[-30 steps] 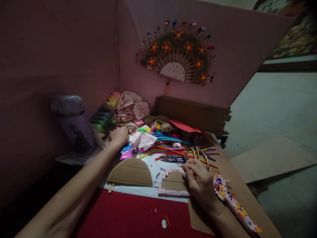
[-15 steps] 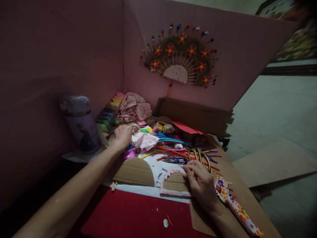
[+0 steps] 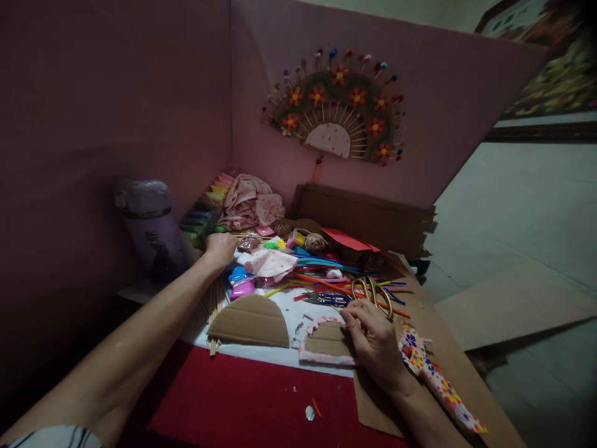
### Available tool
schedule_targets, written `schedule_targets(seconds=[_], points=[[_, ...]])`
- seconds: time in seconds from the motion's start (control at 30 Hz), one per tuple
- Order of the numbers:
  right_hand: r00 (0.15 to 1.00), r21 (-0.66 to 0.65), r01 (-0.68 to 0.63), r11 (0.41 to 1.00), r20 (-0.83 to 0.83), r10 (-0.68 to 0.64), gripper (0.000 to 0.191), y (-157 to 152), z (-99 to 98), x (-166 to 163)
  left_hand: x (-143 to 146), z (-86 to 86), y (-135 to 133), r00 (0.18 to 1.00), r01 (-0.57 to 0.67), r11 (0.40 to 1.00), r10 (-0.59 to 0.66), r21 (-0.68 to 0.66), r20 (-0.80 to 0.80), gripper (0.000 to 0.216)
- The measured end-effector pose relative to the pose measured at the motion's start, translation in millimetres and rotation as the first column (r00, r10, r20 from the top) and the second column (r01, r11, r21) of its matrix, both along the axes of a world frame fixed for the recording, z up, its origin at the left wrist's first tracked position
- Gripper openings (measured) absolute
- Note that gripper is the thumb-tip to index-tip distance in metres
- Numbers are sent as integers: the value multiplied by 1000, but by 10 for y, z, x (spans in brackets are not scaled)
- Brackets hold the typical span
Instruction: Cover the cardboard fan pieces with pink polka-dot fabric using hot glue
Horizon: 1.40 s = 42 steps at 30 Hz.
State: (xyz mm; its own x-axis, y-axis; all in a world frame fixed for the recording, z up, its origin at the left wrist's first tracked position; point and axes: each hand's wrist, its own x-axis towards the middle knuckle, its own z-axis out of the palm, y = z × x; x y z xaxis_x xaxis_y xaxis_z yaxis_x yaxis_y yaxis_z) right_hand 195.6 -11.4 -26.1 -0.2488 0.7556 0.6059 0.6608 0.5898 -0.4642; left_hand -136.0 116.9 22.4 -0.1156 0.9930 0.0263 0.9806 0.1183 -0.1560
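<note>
At the left of the frame a capped bottle (image 3: 152, 233) stands, contents hidden, probably set there to spare working room. Towards centre-left, the left hand (image 3: 222, 247) is down beside a clear packet (image 3: 249, 242) holding something brown; I can't tell what its fingers do. Lower centre, a bare cardboard half-round (image 3: 249, 320) lies left of a pink-edged cardboard piece (image 3: 324, 341), whose right end the right hand (image 3: 372, 335) overlaps, thumb and forefinger pressed together, perhaps steadying it.

Pink panels (image 3: 448, 106) | framed pic (image 3: 550, 81) upper R | pale tiles (image 3: 517, 205) | dim lt
</note>
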Motion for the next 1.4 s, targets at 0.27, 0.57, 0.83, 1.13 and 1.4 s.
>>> schedule_targets(seconds=[0.27, 0.57, 0.83, 1.13, 1.4], points=[[1000, -5, 0, 1000, -2, 0, 20, 7, -9, -8, 55, 106, -161, 998, 50, 998, -49, 25, -35, 32], [1000, 23, 6, 1000, 12, -7, 23, 6, 5, -4, 360, 361, -662, 999, 2, 1000, -2, 23, -35, 33], [996, 107, -10, 994, 90, 0, 19, -32, 23, -18, 446, 697, -1907, 994, -18, 971, 43, 240, -101, 33], [961, 440, -108, 892, 275, -19, 26, -234, 98, -128, 1223, 225, -2338, 646, 643, 555, -763, 527, 15, 28], [980, 385, 26, 922, 173, -100, 16, -223, 109, -82, 669, 54, -1987, 816, 512, 797, -568, 321, 109, 45]])
